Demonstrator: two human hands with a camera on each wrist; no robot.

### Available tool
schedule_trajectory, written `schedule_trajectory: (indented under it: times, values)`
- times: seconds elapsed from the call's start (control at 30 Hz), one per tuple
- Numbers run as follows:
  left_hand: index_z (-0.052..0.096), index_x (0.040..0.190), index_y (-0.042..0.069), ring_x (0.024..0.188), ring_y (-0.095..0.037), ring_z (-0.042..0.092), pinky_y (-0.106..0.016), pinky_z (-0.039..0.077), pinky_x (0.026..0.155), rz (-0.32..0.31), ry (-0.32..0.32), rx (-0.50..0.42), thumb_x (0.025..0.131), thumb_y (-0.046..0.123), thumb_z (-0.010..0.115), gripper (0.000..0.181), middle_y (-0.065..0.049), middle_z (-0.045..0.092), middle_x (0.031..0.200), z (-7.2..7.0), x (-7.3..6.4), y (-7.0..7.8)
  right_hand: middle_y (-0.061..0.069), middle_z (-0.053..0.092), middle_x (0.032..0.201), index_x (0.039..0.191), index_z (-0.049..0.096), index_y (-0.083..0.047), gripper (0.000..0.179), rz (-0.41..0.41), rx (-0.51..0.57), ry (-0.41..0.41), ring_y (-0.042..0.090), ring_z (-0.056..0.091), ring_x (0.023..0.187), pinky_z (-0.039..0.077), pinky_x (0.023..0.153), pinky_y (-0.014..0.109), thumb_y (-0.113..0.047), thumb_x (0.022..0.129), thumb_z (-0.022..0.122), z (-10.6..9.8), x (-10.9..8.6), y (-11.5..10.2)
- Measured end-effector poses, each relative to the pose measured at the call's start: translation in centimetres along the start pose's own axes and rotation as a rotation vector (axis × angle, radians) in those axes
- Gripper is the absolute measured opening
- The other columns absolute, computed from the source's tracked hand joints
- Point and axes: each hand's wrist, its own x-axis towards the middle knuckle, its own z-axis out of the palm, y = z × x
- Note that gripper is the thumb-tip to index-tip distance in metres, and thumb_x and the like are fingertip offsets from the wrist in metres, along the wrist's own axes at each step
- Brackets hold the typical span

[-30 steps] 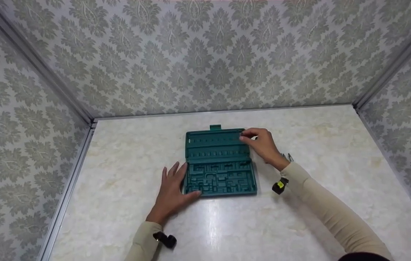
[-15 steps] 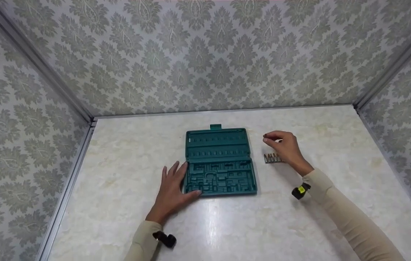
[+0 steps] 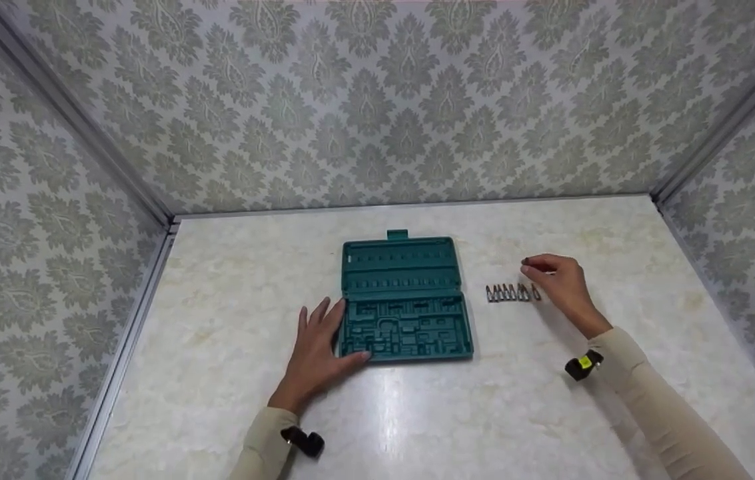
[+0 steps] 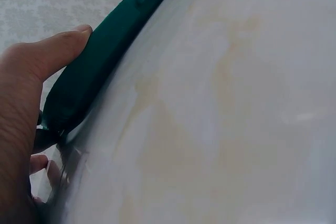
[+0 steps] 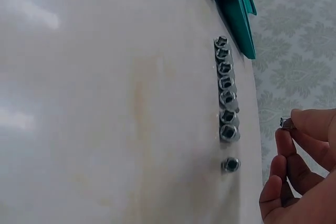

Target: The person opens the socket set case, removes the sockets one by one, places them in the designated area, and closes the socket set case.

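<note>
In the head view a green plastic socket case [image 3: 401,300] lies unfolded, its moulded lid and base facing up. My left hand [image 3: 317,360] rests at the case's front left corner, fingers spread along the left side and thumb on the front edge; the left wrist view shows the thumb [image 4: 65,51] on the green wall. Thumb and fingertips of my right hand [image 3: 560,283] pinch a small metal socket [image 5: 286,123] above the table. Close by, several sockets [image 3: 507,293] stand in a row, with one socket [image 5: 231,164] a little apart at its end.
A pale marbled table [image 3: 417,413] carries everything. Patterned wall panels [image 3: 377,107] enclose it at the back and both sides. The case's latch tab [image 3: 398,235] sticks out at the far edge. Small black wrist cameras [image 3: 582,365] sit on both sleeves.
My right hand has gone from the upper right corner of the case lid off to the right, the socket at its fingertips, uncovering the standing row. My left hand stays in place.
</note>
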Motion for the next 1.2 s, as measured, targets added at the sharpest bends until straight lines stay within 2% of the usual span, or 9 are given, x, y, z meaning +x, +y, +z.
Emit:
schedule_trajectory:
  times: [0.13, 0.3, 0.53, 0.9, 1.2]
  values:
    - [0.037, 0.173, 0.012, 0.167, -0.04, 0.024, -0.061, -0.003, 0.136, 0.005, -0.001, -0.011, 0.085, 0.072, 0.082, 0.116, -0.019, 0.04, 0.174, 0.0, 0.0, 0.0, 0.023, 0.077, 0.126, 0.128, 0.079, 0.004, 0.031, 0.021, 0.007, 0.03, 0.002, 0.065, 0.099, 0.052, 0.082, 0.011, -0.019, 0.107, 0.076, -1.1, -0.4, 1.1]
    - [0.037, 0.174, 0.013, 0.167, -0.04, 0.023, -0.059, -0.003, 0.136, -0.002, -0.009, -0.011, 0.085, 0.072, 0.082, 0.116, -0.019, 0.037, 0.176, 0.0, 0.0, 0.0, 0.024, 0.076, 0.128, 0.13, 0.078, 0.004, 0.031, 0.061, 0.0, 0.035, -0.002, 0.064, 0.096, 0.054, 0.08, 0.01, -0.017, 0.107, 0.075, -2.1, -1.0, 2.1]
    - [0.035, 0.174, 0.015, 0.168, -0.038, 0.022, -0.058, -0.004, 0.136, -0.006, -0.011, -0.013, 0.085, 0.073, 0.081, 0.116, -0.018, 0.035, 0.177, -0.1, -0.1, 0.0, 0.023, 0.077, 0.124, 0.13, 0.078, 0.004, 0.032, 0.12, -0.034, -0.003, 0.007, 0.066, 0.092, 0.055, 0.075, 0.016, -0.017, 0.105, 0.077, -2.7, -1.5, 2.8]
    - [0.035, 0.175, 0.018, 0.168, -0.036, 0.021, -0.057, -0.005, 0.137, -0.028, -0.008, -0.008, 0.084, 0.075, 0.081, 0.116, -0.016, 0.035, 0.177, -0.1, -0.2, -0.1, 0.018, 0.08, 0.11, 0.113, 0.084, 0.002, 0.022, 0.109, -0.097, -0.003, 0.011, 0.066, 0.088, 0.052, 0.072, 0.016, -0.016, 0.1, 0.083, -2.3, -1.8, 3.0]
    - [0.035, 0.175, 0.018, 0.169, -0.034, 0.021, -0.055, -0.005, 0.137, -0.032, -0.018, 0.002, 0.084, 0.074, 0.081, 0.116, -0.015, 0.039, 0.176, -0.1, 0.0, 0.2, 0.017, 0.081, 0.112, 0.112, 0.086, 0.0, 0.021, 0.13, -0.136, -0.041, 0.015, 0.069, 0.091, 0.053, 0.072, 0.018, -0.018, 0.102, 0.082, -2.3, -2.1, 2.9]
